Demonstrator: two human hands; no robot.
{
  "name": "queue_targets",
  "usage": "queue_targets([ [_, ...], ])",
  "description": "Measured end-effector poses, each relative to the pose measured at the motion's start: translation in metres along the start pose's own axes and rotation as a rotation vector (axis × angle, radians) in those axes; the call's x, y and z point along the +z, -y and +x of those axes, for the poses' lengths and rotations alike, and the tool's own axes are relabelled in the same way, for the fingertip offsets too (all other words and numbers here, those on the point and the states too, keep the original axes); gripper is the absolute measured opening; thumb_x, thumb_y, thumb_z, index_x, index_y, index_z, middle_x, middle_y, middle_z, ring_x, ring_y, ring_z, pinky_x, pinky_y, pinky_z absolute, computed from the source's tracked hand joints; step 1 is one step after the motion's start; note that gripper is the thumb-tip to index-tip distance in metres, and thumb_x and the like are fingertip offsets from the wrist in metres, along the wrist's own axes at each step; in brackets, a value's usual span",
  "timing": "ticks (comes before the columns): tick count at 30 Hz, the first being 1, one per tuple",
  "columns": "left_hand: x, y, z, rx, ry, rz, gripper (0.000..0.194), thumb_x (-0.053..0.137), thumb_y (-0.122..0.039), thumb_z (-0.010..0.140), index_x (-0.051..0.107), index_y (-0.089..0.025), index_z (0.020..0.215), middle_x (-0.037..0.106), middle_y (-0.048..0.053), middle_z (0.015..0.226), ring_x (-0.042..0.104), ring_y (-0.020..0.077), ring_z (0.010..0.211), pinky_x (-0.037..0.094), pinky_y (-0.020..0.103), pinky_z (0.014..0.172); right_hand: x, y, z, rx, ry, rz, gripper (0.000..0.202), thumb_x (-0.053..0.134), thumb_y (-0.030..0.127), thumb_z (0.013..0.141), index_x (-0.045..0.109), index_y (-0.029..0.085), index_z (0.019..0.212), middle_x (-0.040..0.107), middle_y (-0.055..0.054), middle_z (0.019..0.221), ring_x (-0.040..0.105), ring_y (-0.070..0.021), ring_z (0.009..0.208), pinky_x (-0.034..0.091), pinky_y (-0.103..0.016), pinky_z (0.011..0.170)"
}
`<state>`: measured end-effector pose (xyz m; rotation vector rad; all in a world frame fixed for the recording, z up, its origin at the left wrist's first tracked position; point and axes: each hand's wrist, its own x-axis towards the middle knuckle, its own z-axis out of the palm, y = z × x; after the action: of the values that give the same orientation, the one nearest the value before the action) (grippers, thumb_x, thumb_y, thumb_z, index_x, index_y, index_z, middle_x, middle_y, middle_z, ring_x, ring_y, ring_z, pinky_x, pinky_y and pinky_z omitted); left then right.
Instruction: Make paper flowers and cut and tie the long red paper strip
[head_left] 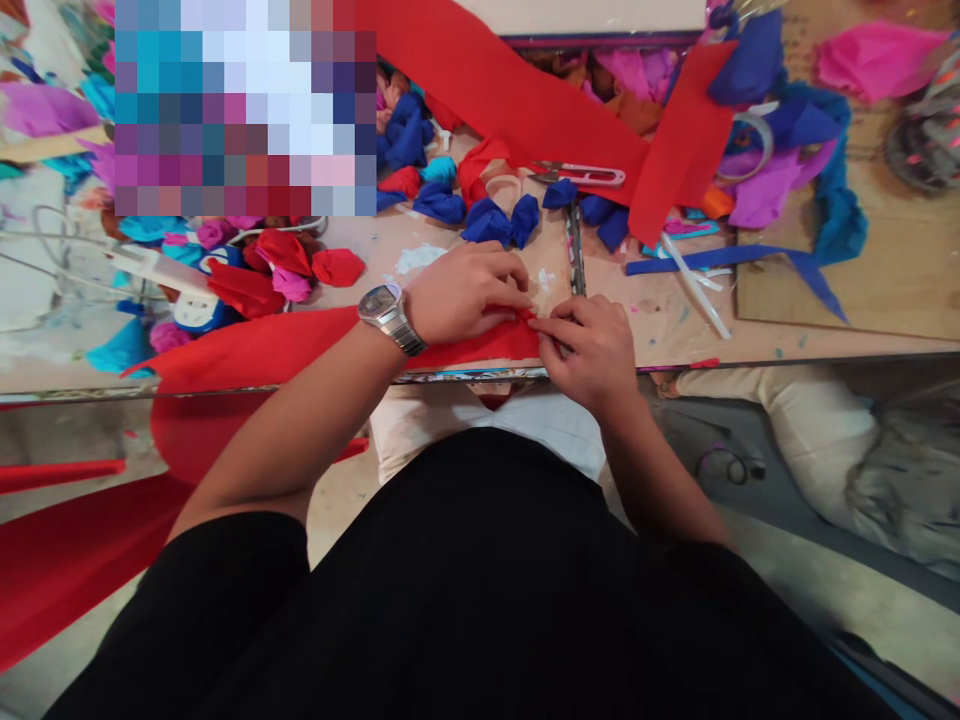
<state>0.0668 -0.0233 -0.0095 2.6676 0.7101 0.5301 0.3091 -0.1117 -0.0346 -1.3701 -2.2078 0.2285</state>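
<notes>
A long red strip of crepe-like paper or cloth (315, 345) lies along the table's front edge and hangs down on the left. My left hand (476, 290), with a metal watch (386, 310) on its wrist, rests over the strip's right end, fingers bent and pinching it. My right hand (596, 350) pinches the tip of that same end between thumb and fingers, close to the left fingertips. The red material bunches a little between both hands. Just beyond them, blue crumpled pieces (499, 222) and pink-handled thread snips (581, 174) lie on the table.
Another wide red strip (517, 90) crosses the back. A blue-white power strip (199, 300) with cables sits left among crumpled colored pieces. On the right are a glue stick (697, 290), a tape roll (754, 145) and a board (825, 280). Another person's leg (795, 410) shows at right.
</notes>
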Motion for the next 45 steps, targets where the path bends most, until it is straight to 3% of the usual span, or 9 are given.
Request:
queue_targets([
  [12, 0.002, 0.000, -0.001, 0.057, 0.039, 0.045, 0.024, 0.065, -0.036, 0.103, 0.088, -0.027, 0.107, 0.081, 0.006, 0.110, 0.072, 0.0227, 0.104, 0.051, 0.039, 0.091, 0.002, -0.001, -0.002, -0.030, -0.018, -0.030, 0.026, 0.065, 0.021, 0.096, 0.086, 0.028, 0.111, 0.076, -0.007, 0.101, 0.061, -0.0277, 0.095, 0.039, -0.045, 0.082],
  [16, -0.006, -0.019, -0.003, 0.035, 0.107, 0.212, 0.027, 0.060, -0.034, 0.107, 0.086, -0.027, 0.109, 0.076, 0.008, 0.127, 0.066, 0.0275, 0.119, 0.050, 0.043, 0.095, -0.001, 0.000, -0.002, -0.050, -0.033, -0.041, 0.025, 0.067, 0.022, 0.095, 0.086, 0.027, 0.110, 0.076, -0.007, 0.102, 0.063, -0.0284, 0.096, 0.042, -0.046, 0.081],
  [20, -0.012, -0.048, -0.008, -0.010, 0.179, 0.411, 0.032, 0.053, -0.033, 0.109, 0.082, -0.019, 0.106, 0.072, 0.013, 0.129, 0.060, 0.0328, 0.125, 0.050, 0.049, 0.096, -0.006, 0.000, -0.003, -0.112, 0.006, -0.014, 0.030, 0.066, 0.019, 0.093, 0.084, 0.026, 0.116, 0.077, -0.008, 0.127, 0.064, -0.0327, 0.109, 0.048, -0.052, 0.090],
  [24, -0.012, -0.062, -0.015, -0.052, 0.233, 0.451, 0.035, 0.049, -0.027, 0.109, 0.075, -0.015, 0.128, 0.070, 0.016, 0.136, 0.058, 0.0355, 0.127, 0.050, 0.053, 0.098, -0.012, -0.003, -0.004, -0.229, 0.091, -0.013, 0.040, 0.062, 0.017, 0.095, 0.079, 0.023, 0.132, 0.077, -0.004, 0.140, 0.060, -0.0381, 0.128, 0.050, -0.055, 0.098],
  [30, -0.011, -0.068, -0.027, -0.167, 0.231, 0.365, 0.046, 0.056, -0.035, 0.107, 0.066, -0.020, 0.150, 0.064, 0.014, 0.153, 0.054, 0.0404, 0.136, 0.050, 0.059, 0.105, -0.024, -0.008, -0.019, -0.205, 0.123, 0.000, 0.043, 0.065, 0.018, 0.096, 0.077, 0.025, 0.136, 0.078, -0.004, 0.140, 0.061, -0.0400, 0.132, 0.050, -0.057, 0.099],
  [36, -0.007, -0.077, -0.035, -0.250, 0.222, 0.307, 0.057, 0.055, -0.035, 0.106, 0.056, -0.020, 0.161, 0.057, 0.014, 0.164, 0.049, 0.0436, 0.143, 0.049, 0.063, 0.110, -0.034, -0.013, -0.041, -0.187, 0.063, 0.036, 0.046, 0.068, 0.012, 0.091, 0.079, 0.026, 0.133, 0.082, -0.004, 0.133, 0.063, -0.0403, 0.134, 0.053, -0.060, 0.101],
  [40, -0.004, -0.078, -0.035, -0.282, 0.223, 0.288, 0.057, 0.053, -0.040, 0.108, 0.055, -0.020, 0.162, 0.055, 0.014, 0.166, 0.048, 0.0434, 0.146, 0.048, 0.061, 0.113, -0.035, -0.011, -0.040, -0.121, -0.048, 0.094, 0.048, 0.068, 0.011, 0.089, 0.079, 0.028, 0.131, 0.083, -0.003, 0.127, 0.065, -0.0374, 0.126, 0.054, -0.059, 0.105],
  [45, -0.002, -0.076, -0.038, -0.285, 0.219, 0.289, 0.063, 0.048, -0.053, 0.109, 0.054, -0.020, 0.162, 0.051, 0.016, 0.168, 0.046, 0.0440, 0.147, 0.047, 0.062, 0.116, -0.030, 0.001, -0.027, -0.139, 0.103, 0.032, 0.055, 0.064, 0.017, 0.095, 0.068, 0.027, 0.149, 0.072, -0.004, 0.151, 0.055, -0.0400, 0.143, 0.044, -0.061, 0.111],
])
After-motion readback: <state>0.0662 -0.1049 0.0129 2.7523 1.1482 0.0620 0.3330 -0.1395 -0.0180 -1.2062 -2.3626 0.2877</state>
